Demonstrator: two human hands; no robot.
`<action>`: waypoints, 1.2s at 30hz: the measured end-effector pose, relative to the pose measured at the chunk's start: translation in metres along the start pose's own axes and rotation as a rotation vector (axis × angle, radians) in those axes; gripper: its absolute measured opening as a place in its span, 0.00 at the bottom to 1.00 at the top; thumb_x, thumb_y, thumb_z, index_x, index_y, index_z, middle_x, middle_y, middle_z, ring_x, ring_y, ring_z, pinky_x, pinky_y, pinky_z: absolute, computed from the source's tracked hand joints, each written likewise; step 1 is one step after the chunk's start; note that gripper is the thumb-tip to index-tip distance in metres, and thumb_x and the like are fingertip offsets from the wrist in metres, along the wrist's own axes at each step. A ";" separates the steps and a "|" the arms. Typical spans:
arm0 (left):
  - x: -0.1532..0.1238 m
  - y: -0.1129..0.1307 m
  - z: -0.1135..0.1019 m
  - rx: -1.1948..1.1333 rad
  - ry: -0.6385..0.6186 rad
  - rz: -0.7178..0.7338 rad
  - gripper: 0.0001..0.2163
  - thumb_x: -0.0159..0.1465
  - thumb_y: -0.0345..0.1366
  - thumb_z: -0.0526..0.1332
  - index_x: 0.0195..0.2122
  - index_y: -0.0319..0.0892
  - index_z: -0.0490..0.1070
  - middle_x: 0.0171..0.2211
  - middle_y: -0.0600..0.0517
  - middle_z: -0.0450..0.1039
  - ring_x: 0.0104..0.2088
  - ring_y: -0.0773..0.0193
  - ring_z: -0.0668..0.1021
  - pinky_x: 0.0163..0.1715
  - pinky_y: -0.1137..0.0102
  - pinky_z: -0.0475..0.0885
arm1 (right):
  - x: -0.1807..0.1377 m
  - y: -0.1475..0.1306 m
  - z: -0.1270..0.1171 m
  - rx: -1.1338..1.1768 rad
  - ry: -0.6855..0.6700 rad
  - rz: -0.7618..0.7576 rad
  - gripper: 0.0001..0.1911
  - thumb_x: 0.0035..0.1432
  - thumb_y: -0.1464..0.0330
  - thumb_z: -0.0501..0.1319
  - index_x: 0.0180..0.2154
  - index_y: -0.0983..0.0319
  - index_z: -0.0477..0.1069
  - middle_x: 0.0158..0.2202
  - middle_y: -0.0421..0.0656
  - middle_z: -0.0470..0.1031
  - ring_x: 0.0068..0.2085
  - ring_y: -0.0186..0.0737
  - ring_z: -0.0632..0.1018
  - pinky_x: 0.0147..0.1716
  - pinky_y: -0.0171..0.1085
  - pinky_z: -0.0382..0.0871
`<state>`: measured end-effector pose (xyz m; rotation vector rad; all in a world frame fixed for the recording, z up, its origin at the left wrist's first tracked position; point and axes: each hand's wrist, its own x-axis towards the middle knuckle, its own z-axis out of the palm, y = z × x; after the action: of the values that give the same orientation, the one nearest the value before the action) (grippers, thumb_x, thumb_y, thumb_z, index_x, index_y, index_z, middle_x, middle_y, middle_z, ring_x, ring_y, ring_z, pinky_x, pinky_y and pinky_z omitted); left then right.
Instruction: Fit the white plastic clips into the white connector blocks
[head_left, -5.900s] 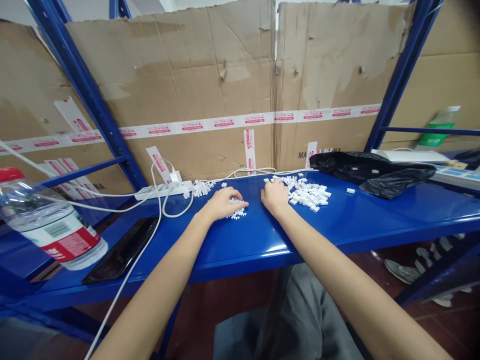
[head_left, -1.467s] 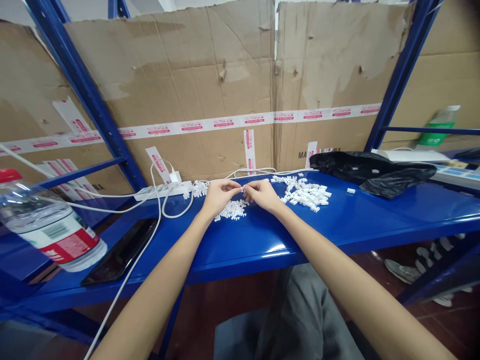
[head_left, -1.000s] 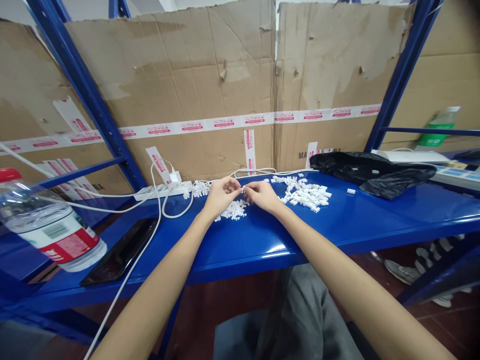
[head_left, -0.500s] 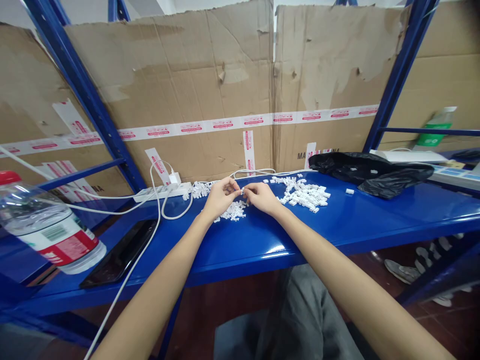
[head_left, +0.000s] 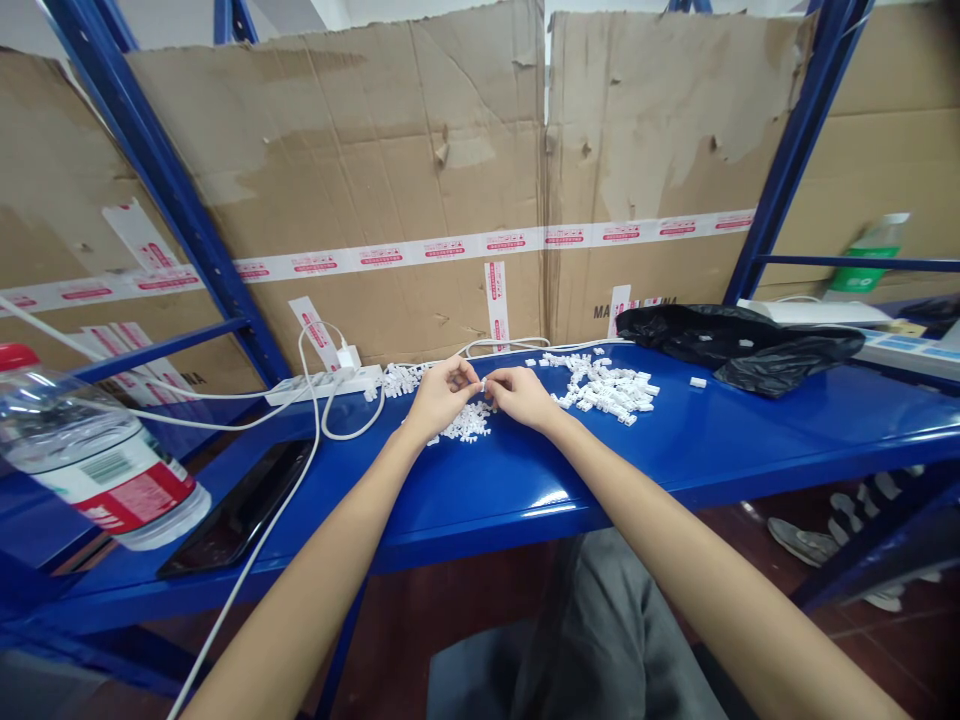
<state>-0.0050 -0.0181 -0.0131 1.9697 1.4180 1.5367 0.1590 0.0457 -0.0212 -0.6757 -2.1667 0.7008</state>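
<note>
My left hand (head_left: 444, 394) and my right hand (head_left: 521, 394) meet fingertip to fingertip over the blue shelf. Both are closed in a pinch on a small white plastic piece (head_left: 483, 383), mostly covered by the fingers. Beneath them lies a heap of tiny white pieces (head_left: 469, 424). Behind my left hand is another pile of white pieces (head_left: 401, 379). To the right of my right hand spreads a pile of larger white plastic parts (head_left: 611, 387).
On the left are a power strip (head_left: 322, 385) with white cables, a dark phone (head_left: 240, 510) and a water bottle (head_left: 112, 460). A black plastic bag (head_left: 750, 340) lies at the right, with a single white part (head_left: 698, 382) near it. Cardboard (head_left: 397, 150) stands behind the shelf.
Almost nothing differs. Both hands stay pinched together in the same place, with only a slight shift of the fingertips and of the view.
</note>
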 end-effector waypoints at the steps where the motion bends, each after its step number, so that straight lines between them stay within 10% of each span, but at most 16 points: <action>1: 0.000 0.000 0.000 0.016 -0.003 0.007 0.06 0.57 0.34 0.67 0.30 0.41 0.69 0.28 0.51 0.74 0.26 0.67 0.73 0.27 0.71 0.69 | 0.000 0.000 0.000 -0.006 -0.001 -0.001 0.14 0.63 0.74 0.56 0.27 0.64 0.76 0.23 0.40 0.77 0.27 0.35 0.75 0.31 0.33 0.63; 36: 0.000 -0.002 0.002 0.199 -0.040 -0.011 0.07 0.61 0.29 0.62 0.39 0.38 0.77 0.31 0.50 0.79 0.29 0.65 0.77 0.33 0.69 0.73 | -0.001 -0.002 0.002 -0.124 0.108 -0.035 0.13 0.64 0.73 0.57 0.28 0.64 0.77 0.25 0.41 0.77 0.28 0.35 0.72 0.30 0.34 0.59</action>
<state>-0.0043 -0.0163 -0.0152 2.0868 1.6177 1.3899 0.1575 0.0430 -0.0210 -0.7207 -2.1294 0.5032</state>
